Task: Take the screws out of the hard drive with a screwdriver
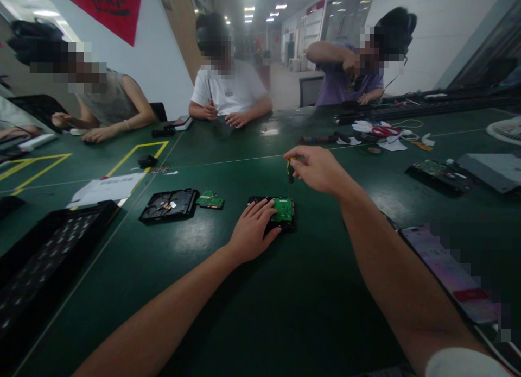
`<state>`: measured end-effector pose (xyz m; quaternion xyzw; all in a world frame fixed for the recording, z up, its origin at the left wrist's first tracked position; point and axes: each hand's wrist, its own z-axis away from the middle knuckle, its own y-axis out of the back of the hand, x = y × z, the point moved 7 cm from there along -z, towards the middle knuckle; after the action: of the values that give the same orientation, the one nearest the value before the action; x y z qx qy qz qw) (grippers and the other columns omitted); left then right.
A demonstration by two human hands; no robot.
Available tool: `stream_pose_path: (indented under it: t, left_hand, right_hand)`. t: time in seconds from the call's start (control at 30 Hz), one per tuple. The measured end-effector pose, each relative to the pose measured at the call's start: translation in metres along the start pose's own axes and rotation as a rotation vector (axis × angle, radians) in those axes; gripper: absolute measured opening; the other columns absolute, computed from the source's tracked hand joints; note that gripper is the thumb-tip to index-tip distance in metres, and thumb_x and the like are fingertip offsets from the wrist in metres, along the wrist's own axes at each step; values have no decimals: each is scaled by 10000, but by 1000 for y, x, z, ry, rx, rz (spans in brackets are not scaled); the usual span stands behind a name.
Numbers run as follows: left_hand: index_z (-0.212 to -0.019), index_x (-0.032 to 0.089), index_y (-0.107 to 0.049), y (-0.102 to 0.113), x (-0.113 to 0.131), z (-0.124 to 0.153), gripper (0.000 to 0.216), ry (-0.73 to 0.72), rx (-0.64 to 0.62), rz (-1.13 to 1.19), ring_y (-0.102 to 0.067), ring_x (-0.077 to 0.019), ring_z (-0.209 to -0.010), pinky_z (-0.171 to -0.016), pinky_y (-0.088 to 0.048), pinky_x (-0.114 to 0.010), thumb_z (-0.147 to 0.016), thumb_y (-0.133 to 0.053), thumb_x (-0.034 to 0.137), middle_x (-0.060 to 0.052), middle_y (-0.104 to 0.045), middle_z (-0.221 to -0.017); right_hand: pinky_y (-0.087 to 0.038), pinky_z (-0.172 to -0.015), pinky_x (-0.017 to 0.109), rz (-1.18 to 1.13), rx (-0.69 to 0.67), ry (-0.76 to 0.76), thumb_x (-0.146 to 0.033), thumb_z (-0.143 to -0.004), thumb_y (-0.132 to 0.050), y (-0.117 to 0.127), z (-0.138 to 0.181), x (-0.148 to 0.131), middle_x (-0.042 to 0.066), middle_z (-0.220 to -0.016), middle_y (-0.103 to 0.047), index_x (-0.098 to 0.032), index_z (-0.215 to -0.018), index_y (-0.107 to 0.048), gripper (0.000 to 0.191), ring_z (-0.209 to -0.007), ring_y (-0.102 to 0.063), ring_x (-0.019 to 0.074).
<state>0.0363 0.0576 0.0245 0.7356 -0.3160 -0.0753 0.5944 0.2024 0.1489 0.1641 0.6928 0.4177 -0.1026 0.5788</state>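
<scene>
- Head view: the left hand (254,230) lies flat with fingers spread, pressing on a hard drive (285,224) at the middle of the dark green worktop (309,290); the drive's green circuit board (283,208) faces up
- the right hand (317,169) is closed round a screwdriver (290,173), held upright with its tip down over that board
- further left lie a second drive (169,204) and a loose green board (210,201), just beside each other; three people sit across the worktop

A green circuit board (283,208) sits on the black drive (272,214), on a dark green table (285,301) with yellow lines (136,151).
</scene>
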Motion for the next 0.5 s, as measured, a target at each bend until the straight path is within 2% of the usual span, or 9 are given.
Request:
stream_pose_path:
  t: [0.1,0.2,0.33,0.5]
  left_hand:
    - [-1398,226,-553,0,0,0,458,0,-2,0,-357,-271,-1579,-1309,-273,-552,-1020,-549,483,-97,-469,-1650]
    - [-1403,233,-551,0,1,0,461,1,-5,3,-363,-280,-1575,-1304,-279,-563,-1015,-556,483,-97,-473,-1647]
    - [-1409,231,-546,1,1,0,466,5,-12,-2,-367,-280,-1574,-1301,-287,-562,-1016,-554,480,-100,-475,-1645]
    - [-1412,231,-547,2,1,0,465,2,-5,4,-363,-272,-1577,-1310,-274,-550,-1019,-549,479,-102,-475,-1645]
  right_hand:
    - [-518,-804,355,76,37,34,-232,-945,-635,5,0,-3,82,-994,-780,-200,-1092,-768,201,-829,-707,217]
    - [-499,-799,358,126,71,17,-322,-895,-725,10,1,-4,83,-970,-772,-199,-980,-762,154,-855,-688,232]
    - [-492,-746,352,121,59,-73,-393,-866,-755,7,3,-2,83,-869,-754,-191,-874,-728,204,-796,-676,232]
    - [-505,-650,323,-32,7,-111,-362,-931,-683,-6,3,4,54,-845,-758,-208,-901,-720,161,-621,-660,178]
